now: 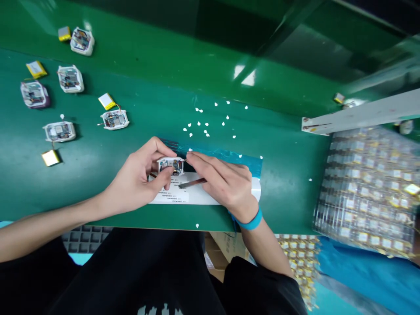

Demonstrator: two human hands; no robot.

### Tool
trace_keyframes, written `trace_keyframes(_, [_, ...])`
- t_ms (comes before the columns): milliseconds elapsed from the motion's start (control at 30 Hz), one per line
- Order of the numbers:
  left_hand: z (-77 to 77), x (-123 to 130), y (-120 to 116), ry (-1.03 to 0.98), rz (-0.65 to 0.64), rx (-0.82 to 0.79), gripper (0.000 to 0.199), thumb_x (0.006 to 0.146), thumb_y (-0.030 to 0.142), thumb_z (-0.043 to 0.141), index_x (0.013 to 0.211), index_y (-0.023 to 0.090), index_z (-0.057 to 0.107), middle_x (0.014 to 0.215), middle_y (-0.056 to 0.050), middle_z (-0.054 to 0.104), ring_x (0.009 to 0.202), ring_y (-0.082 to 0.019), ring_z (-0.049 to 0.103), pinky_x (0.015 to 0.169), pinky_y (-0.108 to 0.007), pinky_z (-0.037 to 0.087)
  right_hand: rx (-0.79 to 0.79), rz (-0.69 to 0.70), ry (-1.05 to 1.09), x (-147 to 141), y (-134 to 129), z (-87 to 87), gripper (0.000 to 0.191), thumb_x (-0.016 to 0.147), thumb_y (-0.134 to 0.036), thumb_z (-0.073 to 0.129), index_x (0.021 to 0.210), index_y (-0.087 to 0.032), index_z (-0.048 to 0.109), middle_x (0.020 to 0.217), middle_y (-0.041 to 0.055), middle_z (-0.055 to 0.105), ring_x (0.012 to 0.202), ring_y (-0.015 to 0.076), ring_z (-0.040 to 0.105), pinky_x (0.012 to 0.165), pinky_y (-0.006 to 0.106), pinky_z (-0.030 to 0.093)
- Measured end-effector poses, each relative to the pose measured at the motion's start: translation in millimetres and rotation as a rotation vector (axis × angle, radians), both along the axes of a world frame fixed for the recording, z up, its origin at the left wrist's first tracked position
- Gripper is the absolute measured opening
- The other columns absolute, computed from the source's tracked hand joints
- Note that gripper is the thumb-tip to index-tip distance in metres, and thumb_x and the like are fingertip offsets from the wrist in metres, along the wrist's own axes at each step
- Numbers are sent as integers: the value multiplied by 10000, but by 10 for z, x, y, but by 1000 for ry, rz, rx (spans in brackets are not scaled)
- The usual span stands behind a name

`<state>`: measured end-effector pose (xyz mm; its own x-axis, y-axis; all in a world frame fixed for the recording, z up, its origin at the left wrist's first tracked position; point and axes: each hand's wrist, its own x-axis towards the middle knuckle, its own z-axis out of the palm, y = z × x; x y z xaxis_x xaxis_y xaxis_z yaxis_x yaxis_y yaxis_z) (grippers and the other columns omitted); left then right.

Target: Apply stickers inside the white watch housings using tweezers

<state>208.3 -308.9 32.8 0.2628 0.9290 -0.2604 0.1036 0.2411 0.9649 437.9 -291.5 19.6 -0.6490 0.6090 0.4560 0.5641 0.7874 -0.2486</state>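
Note:
My left hand [139,177] is closed around a small white watch case [180,165] with its circuit board facing up, its thumb on the near side. My right hand [226,181] has its fingertips at the case's right edge. Metal tweezers [190,183] are tucked in this hand, their end pointing left over a sheet of printed labels [172,197]. Whether the right fingertips pinch something at the case is too small to tell. Under the hands lies a blue strip of film [252,165]. A blue band [252,221] circles my right wrist.
Several opened watch cases [70,79] with yellow-edged batteries [107,101] lie at the left. Small white round stickers [198,124] dot the green mat [278,192] beyond my hands. A clear tray stack [361,192] stands right, under a white bar [367,111].

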Motion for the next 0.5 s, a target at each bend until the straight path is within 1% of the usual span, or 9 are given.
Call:
trace_keyframes(133, [-4,0,-11,94,-34,94,157,914,244,684,1037,221,588,730,8,678,593,-166,665,491,-277,475,-25,53,33,-22,-37,8,346,1018,-99,576,1346,-125,685,1282,125,775,1035,225,804,817,290,686])
trace_keyframes(267, [-18,9,-37,92,-76,107,121,932,236,653,1030,225,583,740,7,683,591,-157,680,485,-250,492,-26,92,-8,-95,-81,25,361,1052,-95,448,1351,-73,649,1287,175,763,980,227,812,773,323,700])
trace_keyframes(333, [-23,11,-51,95,-79,120,121,938,224,639,1033,219,565,800,-9,716,616,-151,698,513,-237,513,11,77,-37,-132,-101,36,363,1054,-83,406,1326,-44,642,1272,192,764,949,220,814,749,318,698])
trace_keyframes(400, [-20,15,-62,138,-64,160,104,943,227,630,1017,212,558,839,-25,739,640,-147,704,529,-228,512,42,37,-63,-165,-122,37,363,1045,-69,395,1306,-45,647,1259,185,771,964,210,811,764,307,694])
trace_keyframes(500, [-13,25,-77,214,-15,231,78,955,257,619,955,214,554,744,-7,715,585,-139,671,494,-222,463,60,-8,-65,-207,-153,18,390,1034,-55,383,1315,-76,652,1259,157,777,1003,200,807,793,298,690])
